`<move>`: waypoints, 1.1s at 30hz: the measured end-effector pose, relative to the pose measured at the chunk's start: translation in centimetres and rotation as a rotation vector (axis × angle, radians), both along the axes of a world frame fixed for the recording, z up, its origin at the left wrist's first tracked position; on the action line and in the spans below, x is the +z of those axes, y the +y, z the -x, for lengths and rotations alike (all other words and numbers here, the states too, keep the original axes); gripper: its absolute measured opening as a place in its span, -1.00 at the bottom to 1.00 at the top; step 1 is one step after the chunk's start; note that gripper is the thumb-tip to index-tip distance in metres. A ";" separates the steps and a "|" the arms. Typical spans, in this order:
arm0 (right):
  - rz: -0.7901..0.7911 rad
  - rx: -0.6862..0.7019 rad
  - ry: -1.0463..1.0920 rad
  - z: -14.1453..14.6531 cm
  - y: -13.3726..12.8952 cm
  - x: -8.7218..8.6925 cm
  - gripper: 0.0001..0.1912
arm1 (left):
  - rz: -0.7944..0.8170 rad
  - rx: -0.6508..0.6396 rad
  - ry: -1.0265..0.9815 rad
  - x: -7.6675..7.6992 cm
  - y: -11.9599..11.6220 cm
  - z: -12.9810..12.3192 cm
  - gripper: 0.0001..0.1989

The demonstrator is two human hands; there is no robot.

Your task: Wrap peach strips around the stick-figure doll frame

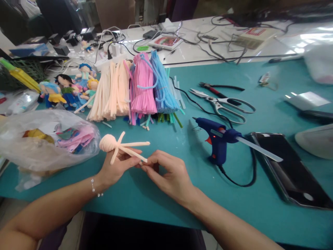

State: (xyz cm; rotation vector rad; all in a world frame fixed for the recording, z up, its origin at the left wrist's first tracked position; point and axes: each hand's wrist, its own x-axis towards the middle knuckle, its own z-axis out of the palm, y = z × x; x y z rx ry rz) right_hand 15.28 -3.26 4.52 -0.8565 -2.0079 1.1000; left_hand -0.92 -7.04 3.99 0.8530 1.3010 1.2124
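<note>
A peach pipe-cleaner figure with a round wound head, two short arms and two long legs lies in my left hand, whose fingers close around its body. My right hand pinches at the tip of the lower leg, close to my left fingertips; whether it grips the leg or something small there is hard to tell. Behind the figure stand bundles of peach, pink and blue pipe cleaners. To the right, a blue glue gun with a clear glue stick rests on the green mat.
A plastic bag of colourful pieces sits at the left, with small finished dolls behind it. Scissors, pliers, a phone and a white charger lie at the right. Cables cross the back.
</note>
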 end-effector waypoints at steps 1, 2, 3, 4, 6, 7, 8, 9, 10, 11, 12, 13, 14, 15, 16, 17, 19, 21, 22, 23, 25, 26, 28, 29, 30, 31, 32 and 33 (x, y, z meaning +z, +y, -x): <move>-0.026 0.000 -0.014 0.0 0.0 -0.1 -0.85 | 0.007 -0.004 0.000 0.0 0.0 0.0 -0.73; -0.044 0.002 -0.025 -0.1 0.0 -0.1 -0.84 | 0.011 -0.007 0.002 0.0 0.0 -0.1 -0.72; -0.056 0.006 -0.034 -0.1 0.0 -0.1 -0.83 | 0.014 -0.009 0.005 0.0 0.0 -0.1 -0.71; -0.064 0.011 -0.040 -0.1 0.1 -0.1 -0.83 | 0.016 -0.010 0.007 0.1 0.0 -0.1 -0.71; -0.067 0.018 -0.049 -0.1 0.1 -0.1 -0.83 | 0.016 -0.011 0.007 0.1 0.0 -0.2 -0.72; -0.063 0.020 -0.052 -0.1 0.2 -0.1 -0.84 | 0.015 -0.009 0.004 0.1 0.0 -0.2 -0.72; -0.058 0.022 -0.054 -0.1 0.2 -0.1 -0.84 | 0.014 -0.004 -0.001 0.2 0.0 -0.2 -0.73; -0.054 0.022 -0.056 -0.1 0.2 -0.1 -0.84 | 0.014 0.001 -0.007 0.1 0.0 -0.2 -0.73; -0.052 0.024 -0.059 -0.1 0.2 -0.1 -0.85 | 0.013 0.007 -0.012 0.1 -0.1 -0.2 -0.74; -0.052 0.027 -0.064 -0.1 0.2 -0.1 -0.85 | 0.013 0.011 -0.014 0.1 -0.1 -0.2 -0.75; -0.056 0.033 -0.070 -0.1 0.3 -0.1 -0.86 | 0.012 0.014 -0.013 0.0 -0.1 -0.2 -0.76; -0.061 0.043 -0.077 -0.2 0.3 -0.1 -0.86 | 0.010 0.015 -0.012 0.0 -0.1 -0.2 -0.77; -0.067 0.056 -0.086 -0.2 0.3 -0.2 -0.86 | 0.008 0.014 -0.010 0.0 -0.1 -0.2 -0.78; -0.074 0.070 -0.095 -0.2 0.3 -0.2 -0.86 | 0.006 0.012 -0.009 0.0 -0.2 -0.3 -0.79; -0.083 0.083 -0.103 -0.2 0.4 -0.2 -0.86 | 0.002 0.013 -0.008 0.0 -0.2 -0.3 -0.80; -0.092 0.095 -0.110 -0.3 0.4 -0.2 -0.86 | 0.000 0.013 -0.006 0.0 -0.2 -0.3 -0.81; -0.115 0.117 -0.121 -0.3 0.5 -0.3 -0.85 | -0.005 0.016 -0.003 0.1 -0.1 -0.3 -0.81; -0.137 0.139 -0.121 -0.3 0.5 -0.3 -0.85 | -0.010 0.019 -0.010 0.1 -0.1 -0.3 -0.81; -0.145 0.149 -0.116 -0.3 0.5 -0.3 -0.85 | -0.011 0.020 -0.018 0.1 -0.1 -0.2 -0.81; -0.152 0.157 -0.108 -0.3 0.6 -0.3 -0.84 | -0.010 0.020 -0.028 0.1 -0.1 -0.2 -0.81; -0.165 0.166 -0.082 -0.2 0.6 -0.3 -0.84 | -0.007 0.021 -0.051 0.0 -0.1 -0.2 -0.79; -0.171 0.166 -0.067 -0.2 0.6 -0.4 -0.85 | -0.004 0.020 -0.063 -0.1 0.0 -0.1 -0.79; -0.185 0.163 -0.030 -0.2 0.5 -0.4 -0.86 | 0.002 0.021 -0.093 -0.3 0.0 -0.1 -0.79; -0.193 0.161 -0.010 -0.2 0.5 -0.5 -0.86 | 0.007 0.022 -0.108 -0.3 0.0 -0.1 -0.79; -0.200 0.160 0.009 -0.1 0.5 -0.5 -0.87 | 0.014 0.022 -0.124 -0.4 0.0 -0.1 -0.79; -0.208 0.158 0.024 -0.1 0.5 -0.5 -0.86 | 0.022 0.022 -0.139 -0.4 0.0 -0.1 -0.79; -0.216 0.156 0.036 -0.1 0.4 -0.5 -0.86 | 0.031 0.020 -0.155 -0.5 0.0 -0.1 -0.79; -0.223 0.155 0.043 0.0 0.4 -0.5 -0.85 | 0.040 0.019 -0.170 -0.5 0.1 -0.2 -0.78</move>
